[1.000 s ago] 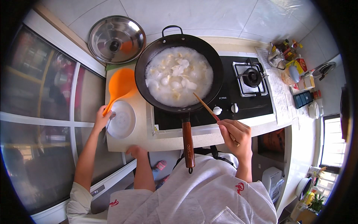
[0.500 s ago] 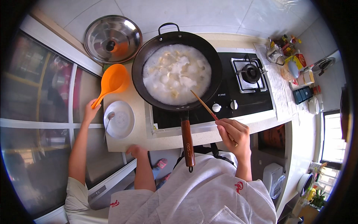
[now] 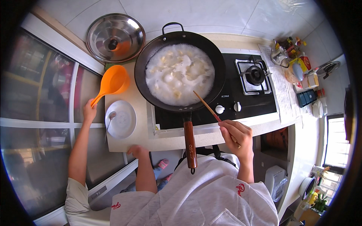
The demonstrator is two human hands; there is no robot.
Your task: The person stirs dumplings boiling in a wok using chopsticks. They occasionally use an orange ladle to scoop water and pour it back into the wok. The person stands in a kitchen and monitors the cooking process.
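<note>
desk of pale speckled stone runs along a wall of light glossy tiles, with a black glass stove set into it. on the stove's left side sits a round black metal wok, its brown wooden handle pointing toward the person; inside, whitish lumps of food lie in cloudy, foamy liquid. the right hand's fingers pinch slim wooden chopsticks with a red section, tips over the near part of the liquid; whether they dip in, i cannot tell. the left hand is at the desk's front edge; whether its fingers are spread or pressed together, i cannot tell.

at the left, another person's hand grips an orange plastic ladle near a round white bowl holding a metal spoon. a round shiny steel lid stands by the back wall. white-framed glass doors line the left side; a bright window shows far right.
</note>
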